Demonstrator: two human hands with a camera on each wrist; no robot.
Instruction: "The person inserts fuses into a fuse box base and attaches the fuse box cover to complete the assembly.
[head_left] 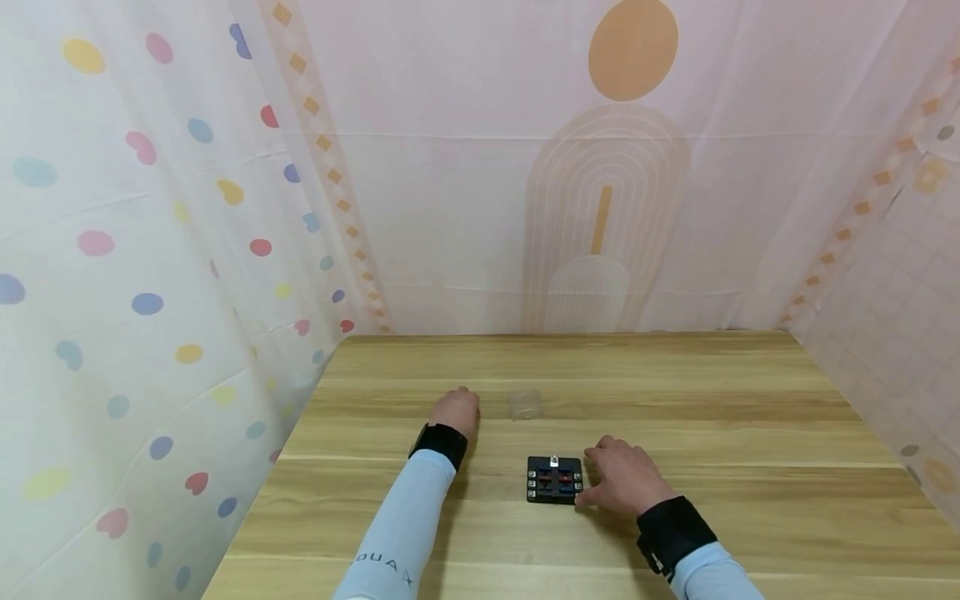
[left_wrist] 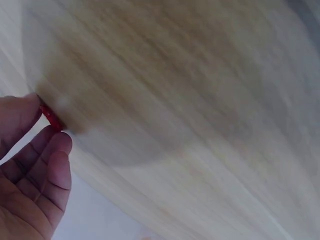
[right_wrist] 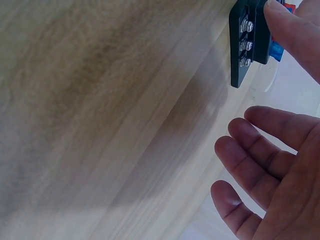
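A small black fuse block (head_left: 554, 492) lies on the wooden table, with metal screws along its sides and blue and red fuses in its middle. My right hand (head_left: 626, 477) is at the block's right side, its thumb against the edge and the other fingers spread loosely. The right wrist view shows part of the block (right_wrist: 241, 60) with its row of screws. Farther forward and to the left, my left hand (head_left: 455, 410) is low over the table. Between thumb and fingertip it pinches a small red fuse (left_wrist: 51, 118), which is hidden in the head view.
A clear plastic piece (head_left: 526, 404) lies on the table (head_left: 675, 375) beyond the block, to the right of my left hand. A patterned curtain (head_left: 450, 208) hangs behind the table and along both sides.
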